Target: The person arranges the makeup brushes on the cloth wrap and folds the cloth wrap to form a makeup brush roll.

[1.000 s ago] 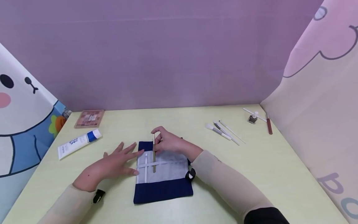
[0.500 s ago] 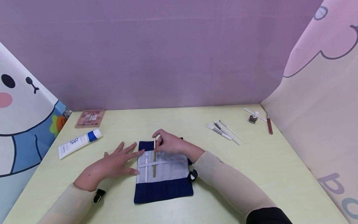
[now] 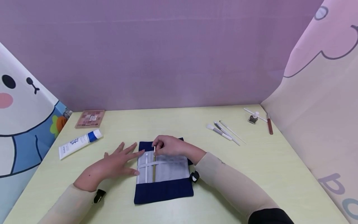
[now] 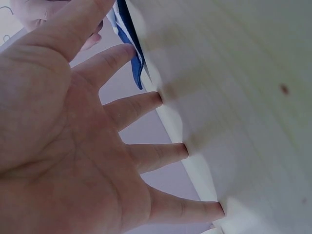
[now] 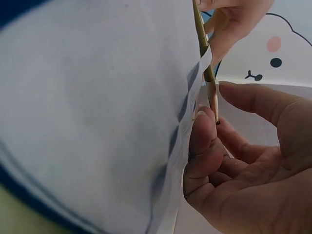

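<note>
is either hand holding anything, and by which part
The right hand holds the slim olive-gold stick by its pale far end; the left hand holds nothing.

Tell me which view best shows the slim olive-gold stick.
The head view: the slim olive-gold stick shows there along most of its length. The right wrist view shows its tip closer, beside the right hand, but cuts off the far end. The left wrist view does not show it.

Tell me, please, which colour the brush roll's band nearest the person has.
Navy blue; the near band shows best in the head view.
</note>
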Available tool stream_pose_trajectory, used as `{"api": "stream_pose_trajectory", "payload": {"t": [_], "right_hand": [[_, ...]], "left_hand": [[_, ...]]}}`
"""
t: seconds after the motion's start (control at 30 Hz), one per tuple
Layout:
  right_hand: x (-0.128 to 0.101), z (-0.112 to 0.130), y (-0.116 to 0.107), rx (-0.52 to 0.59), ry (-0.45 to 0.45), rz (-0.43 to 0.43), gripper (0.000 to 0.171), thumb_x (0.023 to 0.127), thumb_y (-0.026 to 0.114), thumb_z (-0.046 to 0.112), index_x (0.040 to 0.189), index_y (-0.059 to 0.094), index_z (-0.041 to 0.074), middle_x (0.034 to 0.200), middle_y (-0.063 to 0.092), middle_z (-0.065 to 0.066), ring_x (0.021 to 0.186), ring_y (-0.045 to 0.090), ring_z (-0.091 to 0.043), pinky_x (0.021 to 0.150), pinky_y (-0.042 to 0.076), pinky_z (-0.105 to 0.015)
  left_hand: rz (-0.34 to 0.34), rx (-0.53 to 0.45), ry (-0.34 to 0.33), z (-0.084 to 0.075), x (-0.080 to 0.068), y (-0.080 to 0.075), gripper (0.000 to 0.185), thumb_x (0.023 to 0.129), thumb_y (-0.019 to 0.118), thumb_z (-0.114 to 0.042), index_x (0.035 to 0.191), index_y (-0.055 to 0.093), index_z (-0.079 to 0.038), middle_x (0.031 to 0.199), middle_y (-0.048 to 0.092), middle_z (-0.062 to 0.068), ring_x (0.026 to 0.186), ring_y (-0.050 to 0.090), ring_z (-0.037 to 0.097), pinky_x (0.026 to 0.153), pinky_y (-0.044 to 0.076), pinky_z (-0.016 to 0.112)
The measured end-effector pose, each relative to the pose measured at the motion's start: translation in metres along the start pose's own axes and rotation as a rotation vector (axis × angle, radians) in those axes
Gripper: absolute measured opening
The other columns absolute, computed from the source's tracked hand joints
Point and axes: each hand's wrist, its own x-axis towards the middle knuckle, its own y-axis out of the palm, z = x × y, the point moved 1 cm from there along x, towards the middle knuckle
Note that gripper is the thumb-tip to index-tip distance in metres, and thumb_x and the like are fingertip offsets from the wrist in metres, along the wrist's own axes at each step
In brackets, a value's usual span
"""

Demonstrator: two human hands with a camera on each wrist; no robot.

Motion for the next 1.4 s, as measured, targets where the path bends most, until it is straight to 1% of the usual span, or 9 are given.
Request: {"api": "stream_pose_trajectory", "payload": {"t": [0.13,0.33,0.53,0.73,0.8,1.0,1.13,1.3,1.4], "right_hand": [[0.000,-0.001,0.001,-0.019,0.017,0.027,0.030,0.101,0.074,0.020,0.129,0.070,0.011,0.100,0.071,0.004,0.088,0.062,-0.009,0.080,0.050,-0.024],[0.000,0.000,0.003,-0.113,0.011,0.068,0.018,0.101,0.074,0.022,0.118,0.078,0.017,0.099,0.072,0.009,0.086,0.061,-0.006,0.078,0.049,-0.022],[-0.001,0.001,0.003,-0.159,0.004,0.088,0.024,0.103,0.071,0.027,0.125,0.078,0.020,0.104,0.073,0.010,0.090,0.062,-0.006,0.081,0.050,-0.023],[-0.003,-0.002,0.001,-0.196,0.012,0.090,0.030,0.107,0.065,0.032,0.133,0.075,0.023,0.125,0.073,0.008,0.103,0.063,-0.007,0.094,0.053,-0.028],[-0.004,-0.003,-0.001,-0.201,0.008,0.091,0.031,0.108,0.064,0.034,0.135,0.073,0.023,0.127,0.072,0.008,0.105,0.063,-0.007,0.095,0.053,-0.029],[-0.011,-0.002,-0.015,-0.135,-0.026,0.034,0.034,0.108,0.063,0.033,0.137,0.070,0.017,0.115,0.072,0.005,0.098,0.062,-0.012,0.088,0.053,-0.030],[-0.017,0.000,-0.029,-0.098,-0.040,-0.014,0.038,0.108,0.062,0.034,0.140,0.068,0.015,0.116,0.072,0.002,0.100,0.065,-0.015,0.088,0.055,-0.031],[-0.024,-0.003,-0.046,-0.045,-0.044,-0.043,0.042,0.109,0.060,0.035,0.145,0.064,0.012,0.119,0.073,-0.004,0.108,0.073,-0.032,0.094,0.061,-0.045],[-0.030,-0.006,-0.060,-0.025,-0.041,-0.088,0.041,0.109,0.060,0.035,0.145,0.064,0.014,0.122,0.073,-0.007,0.111,0.073,-0.038,0.094,0.061,-0.047]], "left_hand": [[-0.003,-0.006,0.000,0.001,0.000,0.000,0.088,0.086,0.075,-0.071,0.163,0.045,-0.038,0.179,0.023,0.015,0.159,0.010,0.067,0.099,0.015,0.102],[0.000,-0.013,-0.005,0.001,0.001,0.000,0.088,0.086,0.076,-0.070,0.163,0.045,-0.037,0.179,0.023,0.016,0.159,0.010,0.067,0.099,0.015,0.102],[0.004,-0.011,-0.009,0.001,-0.001,-0.001,0.089,0.087,0.076,-0.069,0.163,0.045,-0.036,0.179,0.023,0.018,0.158,0.009,0.068,0.098,0.014,0.102],[0.001,-0.006,0.003,-0.002,-0.002,-0.003,0.088,0.088,0.075,-0.069,0.163,0.044,-0.036,0.180,0.022,0.016,0.159,0.010,0.067,0.100,0.015,0.101],[0.002,-0.006,0.001,-0.002,-0.002,-0.004,0.088,0.088,0.075,-0.069,0.163,0.044,-0.036,0.180,0.022,0.016,0.159,0.010,0.067,0.100,0.015,0.101],[0.008,-0.010,-0.009,-0.002,-0.001,-0.002,0.087,0.088,0.076,-0.068,0.163,0.045,-0.037,0.180,0.023,0.016,0.159,0.009,0.066,0.101,0.015,0.101],[0.006,-0.002,-0.013,-0.001,-0.001,-0.002,0.088,0.087,0.076,-0.068,0.163,0.044,-0.037,0.179,0.024,0.016,0.159,0.010,0.067,0.100,0.015,0.101],[0.003,-0.001,-0.008,-0.002,-0.001,-0.002,0.088,0.087,0.076,-0.068,0.163,0.045,-0.037,0.179,0.024,0.016,0.159,0.010,0.067,0.100,0.015,0.101],[0.004,-0.012,-0.001,-0.003,-0.002,-0.001,0.087,0.088,0.075,-0.068,0.163,0.044,-0.037,0.179,0.023,0.016,0.159,0.010,0.067,0.101,0.014,0.101]]}}
